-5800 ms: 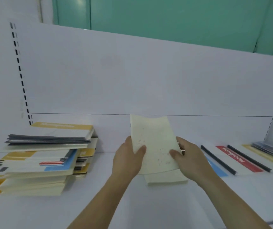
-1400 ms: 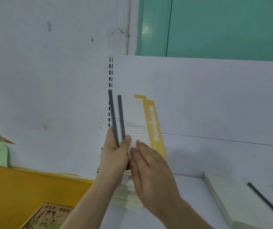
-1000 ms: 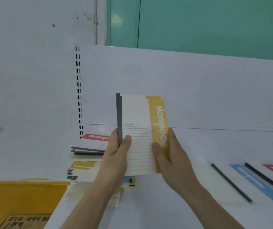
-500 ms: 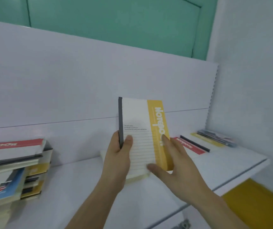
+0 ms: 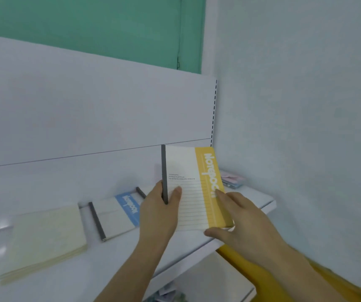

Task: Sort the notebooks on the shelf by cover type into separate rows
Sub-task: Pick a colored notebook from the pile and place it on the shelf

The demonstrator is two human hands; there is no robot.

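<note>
Lying flat on the white shelf (image 5: pixel 44 269), from left: a cream stack (image 5: pixel 44 238), then a blue-banded notebook (image 5: pixel 118 214). Next, the left hand (image 5: pixel 159 216) pinches the grey spine of an upright yellow-banded notebook (image 5: pixel 192 188) (long axis vertical, cover toward the viewer, above the shelf). The right hand (image 5: pixel 240 225), fingers loosely spread, steadies its lower right corner.

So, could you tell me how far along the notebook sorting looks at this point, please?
Partly done. On the shelf a cream stack and a blue notebook stack already lie in separate piles. In hand: the left hand grips a yellow notebook by its dark spine, the right hand steadying its lower corner. Left: setting it down; a small pile behind it is too blurred to judge.
</note>
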